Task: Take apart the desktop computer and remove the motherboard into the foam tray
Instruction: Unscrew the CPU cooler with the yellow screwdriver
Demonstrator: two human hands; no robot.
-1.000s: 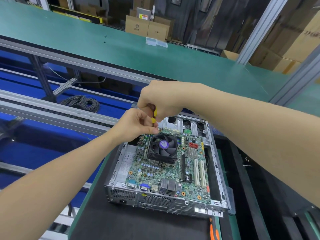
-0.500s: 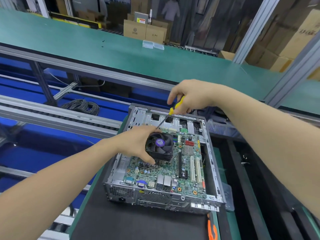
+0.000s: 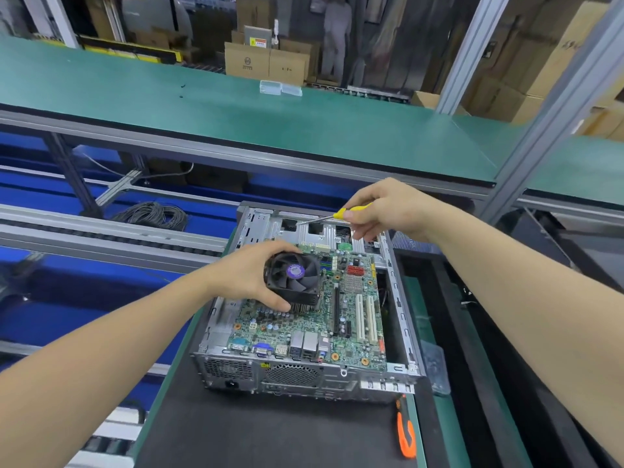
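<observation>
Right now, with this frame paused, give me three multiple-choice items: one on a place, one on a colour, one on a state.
1. Where does the orange-handled tool lie?
A. On the black mat, by the near right corner of the computer case
B. Inside the case
C. On the far green bench

2. What colour is the handle of the screwdriver in the right hand?
A. Red
B. Yellow
C. Blue

3. What is the left hand doing?
A. Lying flat on the mat
B. Holding pliers
C. Gripping the fan on the motherboard

Answers: 1 A, it lies on the mat just outside the case. 2 B, a yellow handle shows at the fingers. 3 C, fingers and thumb curl round the fan.
</observation>
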